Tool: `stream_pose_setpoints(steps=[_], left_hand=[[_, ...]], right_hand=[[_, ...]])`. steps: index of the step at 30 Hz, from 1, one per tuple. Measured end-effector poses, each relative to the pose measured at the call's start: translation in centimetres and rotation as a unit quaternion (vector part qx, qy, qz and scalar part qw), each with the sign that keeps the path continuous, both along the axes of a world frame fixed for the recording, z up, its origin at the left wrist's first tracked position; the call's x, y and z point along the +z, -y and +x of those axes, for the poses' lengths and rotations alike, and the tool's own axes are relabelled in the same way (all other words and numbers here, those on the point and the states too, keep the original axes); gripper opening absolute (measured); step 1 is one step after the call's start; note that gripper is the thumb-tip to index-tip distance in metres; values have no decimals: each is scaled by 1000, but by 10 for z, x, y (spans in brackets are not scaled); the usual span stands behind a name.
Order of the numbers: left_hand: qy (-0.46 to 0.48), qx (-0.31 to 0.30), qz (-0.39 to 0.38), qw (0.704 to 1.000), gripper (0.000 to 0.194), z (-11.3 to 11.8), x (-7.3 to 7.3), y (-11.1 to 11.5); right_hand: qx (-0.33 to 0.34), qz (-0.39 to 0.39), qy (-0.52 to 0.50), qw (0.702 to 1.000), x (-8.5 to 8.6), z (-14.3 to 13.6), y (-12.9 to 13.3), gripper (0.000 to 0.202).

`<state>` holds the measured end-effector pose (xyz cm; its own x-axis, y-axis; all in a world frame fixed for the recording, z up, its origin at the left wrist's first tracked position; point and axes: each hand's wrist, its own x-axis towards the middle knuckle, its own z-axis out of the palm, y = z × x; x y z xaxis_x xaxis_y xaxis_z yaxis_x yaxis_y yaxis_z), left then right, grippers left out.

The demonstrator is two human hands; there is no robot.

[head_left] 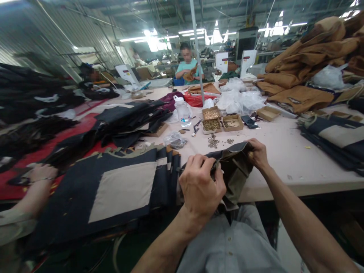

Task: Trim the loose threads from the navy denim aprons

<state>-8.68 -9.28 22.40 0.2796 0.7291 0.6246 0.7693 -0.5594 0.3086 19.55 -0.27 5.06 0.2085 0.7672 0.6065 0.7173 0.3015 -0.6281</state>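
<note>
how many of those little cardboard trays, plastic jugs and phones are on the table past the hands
cardboard trays: 4
plastic jug: 1
phone: 1
total: 6

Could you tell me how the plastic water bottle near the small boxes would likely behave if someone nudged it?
The plastic water bottle stands upright and looks mostly empty, with water only near its base, so it is probably light. It would likely slide or tip rather than resist. Being round, it might roll toward the small boxes once down.
</note>
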Motion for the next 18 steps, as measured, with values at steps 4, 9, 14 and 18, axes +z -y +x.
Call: stream_pose_setpoints(steps=[4,9,14,18], left_hand=[[8,6,-41,999,6,6,-13,5],[53,27,-44,997,12,9,-10,4],[95,33,-41,994,14,14,-12,-5],[126,14,-18,992,14,20,-14,-10]], right_hand=[[-117,-73,20,990,-9,-1,-11,31],[-351,-126,-55,926,-37,-25,26,25],[-349,-137,-92,922,-69,-64,74,42],[-286,-102,-138,943,-70,-79,83,47]])
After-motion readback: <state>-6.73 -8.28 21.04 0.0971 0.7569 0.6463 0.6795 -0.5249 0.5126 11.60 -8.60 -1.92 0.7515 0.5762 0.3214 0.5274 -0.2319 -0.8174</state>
